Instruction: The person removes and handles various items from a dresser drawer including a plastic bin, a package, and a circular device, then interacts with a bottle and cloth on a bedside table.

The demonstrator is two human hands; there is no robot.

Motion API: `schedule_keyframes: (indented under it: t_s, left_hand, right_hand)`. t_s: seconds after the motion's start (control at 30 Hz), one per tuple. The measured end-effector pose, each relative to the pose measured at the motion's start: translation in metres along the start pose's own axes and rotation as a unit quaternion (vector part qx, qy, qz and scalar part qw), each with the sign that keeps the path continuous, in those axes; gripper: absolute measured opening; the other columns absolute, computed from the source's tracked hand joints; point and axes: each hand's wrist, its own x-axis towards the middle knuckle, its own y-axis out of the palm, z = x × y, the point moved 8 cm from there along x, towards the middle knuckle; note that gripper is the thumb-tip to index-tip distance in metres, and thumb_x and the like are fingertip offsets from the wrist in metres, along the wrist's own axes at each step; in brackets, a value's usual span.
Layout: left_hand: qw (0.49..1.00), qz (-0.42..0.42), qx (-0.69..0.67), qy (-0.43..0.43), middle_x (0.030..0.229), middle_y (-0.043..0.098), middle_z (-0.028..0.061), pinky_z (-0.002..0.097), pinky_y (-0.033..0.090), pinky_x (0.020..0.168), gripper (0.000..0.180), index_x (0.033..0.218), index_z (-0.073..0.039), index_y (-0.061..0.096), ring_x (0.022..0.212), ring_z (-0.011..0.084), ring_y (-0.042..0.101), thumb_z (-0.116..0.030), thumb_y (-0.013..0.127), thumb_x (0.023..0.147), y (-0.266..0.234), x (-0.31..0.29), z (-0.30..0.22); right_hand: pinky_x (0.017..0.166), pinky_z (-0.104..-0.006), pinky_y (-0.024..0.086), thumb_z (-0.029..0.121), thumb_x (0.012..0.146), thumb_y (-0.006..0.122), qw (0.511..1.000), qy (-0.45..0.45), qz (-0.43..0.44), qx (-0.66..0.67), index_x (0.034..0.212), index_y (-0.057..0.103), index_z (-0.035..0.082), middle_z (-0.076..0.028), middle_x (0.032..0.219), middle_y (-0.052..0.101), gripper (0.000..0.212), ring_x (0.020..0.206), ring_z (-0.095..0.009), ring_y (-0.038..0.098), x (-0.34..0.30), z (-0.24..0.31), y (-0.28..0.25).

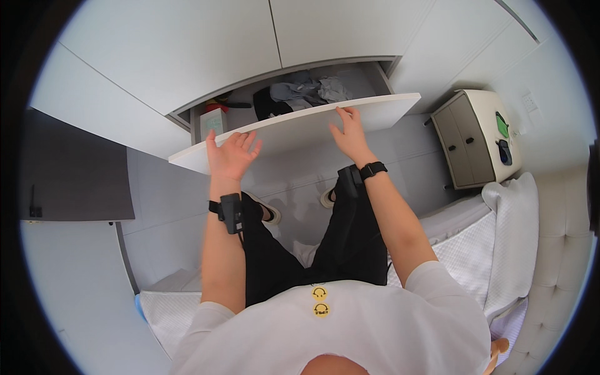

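Note:
A wide white drawer front (306, 123) stands pulled partway out of the cabinet ahead of me. My left hand (234, 155) is at its left part, palm turned up and fingers spread, holding nothing. Farther right, my right hand (351, 136) has its fingertips at the top edge of the front, thumb apart; whether they press on it I cannot tell. Inside the drawer lie crumpled grey-blue clothes (294, 92), a light grey cloth (333, 89) and a black garment (265, 102). A small white box (214, 122) sits at the drawer's left end, with a red item (215, 106) behind it.
White cabinet doors (337, 28) rise behind the drawer. To the right stands a cream bedside cabinet (465, 140) with a green item (502, 125) on top. A quilted bed (465, 262) is behind me. A dark panel (81, 169) is at the left.

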Motion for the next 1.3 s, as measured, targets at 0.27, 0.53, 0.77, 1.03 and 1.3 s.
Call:
schedule_keyframes:
  t_s: [0.27, 0.53, 0.77, 1.03, 1.3]
  left_hand:
    - [0.997, 0.041, 0.052, 0.033, 0.154, 0.02, 0.0133, 0.0484, 0.031, 0.103, 0.07, 0.148, -0.002, 0.014, 0.138, 0.0318, 0.029, -0.042, 0.036, 0.095, 0.013, 0.017, 0.013]
    - [0.998, 0.05, -0.012, -0.026, 0.148, 0.033, 0.0149, 0.0451, 0.035, 0.1, 0.057, 0.14, -0.003, 0.031, 0.133, 0.0317, 0.036, -0.04, 0.036, 0.096, 0.004, 0.0, 0.023]
    - [0.999, 0.027, 0.0, -0.036, 0.144, 0.039, 0.0154, 0.0437, 0.039, 0.097, 0.055, 0.138, -0.004, 0.036, 0.13, 0.0289, 0.039, -0.039, 0.039, 0.096, 0.001, -0.002, 0.021]
    - [0.999, 0.024, 0.007, -0.035, 0.134, 0.048, 0.0166, 0.0423, 0.042, 0.09, 0.046, 0.124, -0.002, 0.047, 0.116, 0.0288, 0.05, -0.037, 0.042, 0.094, 0.01, 0.013, 0.032]
    - [0.99, -0.046, 0.076, -0.109, 0.059, 0.034, -0.0048, 0.0213, 0.02, 0.038, 0.011, 0.101, -0.003, 0.057, 0.045, 0.0048, 0.024, -0.011, 0.055, 0.093, -0.015, 0.056, 0.095]
  right_hand:
    - [0.098, -0.0424, 0.042, 0.018, 0.077, 0.065, 0.989, -0.004, 0.105, -0.102, 0.135, 0.03, -0.013, -0.036, 0.146, 0.013, 0.074, 0.115, -0.047, 0.048, 0.054, -0.013, 0.047]
    - [0.101, -0.0377, 0.041, 0.012, 0.078, 0.062, 0.977, -0.021, 0.14, -0.16, 0.137, 0.022, -0.017, -0.039, 0.146, -0.009, 0.077, 0.126, -0.047, 0.039, 0.087, 0.001, 0.08]
    - [0.103, -0.0391, 0.04, 0.011, 0.077, 0.06, 0.991, -0.071, 0.055, -0.103, 0.134, 0.028, -0.018, -0.041, 0.145, -0.003, 0.071, 0.132, -0.045, 0.033, 0.115, -0.006, 0.091]
    - [0.099, -0.0415, 0.043, 0.017, 0.077, 0.064, 0.969, -0.003, 0.183, -0.163, 0.128, 0.041, -0.013, -0.038, 0.136, 0.028, 0.063, 0.118, -0.043, 0.049, 0.125, -0.03, 0.063]
    - [0.067, -0.0296, 0.049, 0.012, 0.085, 0.06, 0.96, 0.242, 0.123, 0.061, 0.105, 0.064, -0.001, -0.006, 0.08, 0.065, 0.024, 0.075, -0.013, 0.061, 0.068, -0.159, -0.053]
